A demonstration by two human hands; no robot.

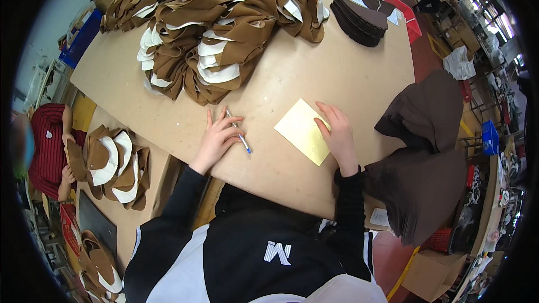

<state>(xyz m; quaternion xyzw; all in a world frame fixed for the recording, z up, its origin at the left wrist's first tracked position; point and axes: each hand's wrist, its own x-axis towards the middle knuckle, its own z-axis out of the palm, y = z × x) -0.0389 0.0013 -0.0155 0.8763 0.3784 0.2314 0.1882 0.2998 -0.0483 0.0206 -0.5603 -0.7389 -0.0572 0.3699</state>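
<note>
Pen (pixel 245 144) slants under bent fingers of left hand (pixel 216 139), can't tell if gripped; yellow paper (pixel 298 129) flat on tabletop (pixel 258 177); right hand (pixel 339 139) unclenched, fingers over paper's right edge.

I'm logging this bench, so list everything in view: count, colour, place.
Table: one, beige, centre.
Paper: one, yellow, on table.
Pen: one, white/blue, left of paper.
Fabric heap: one, brown/white, table's far left.
Fabric stack: one, dark brown, table's far right.
Draped fabric: two piles, dark brown, right table edge.
Crates: several, red, both sides.
Bins: two, blue, left and right.
Open box: one, brown, lower right.
Cut pieces: several, brown/white, left.
Co-worker: one, red striped top, left.
Background goods: uncountable, mixed, sides.
Left hand: one, bare, at pen.
Right hand: one, bare, at paper.
</note>
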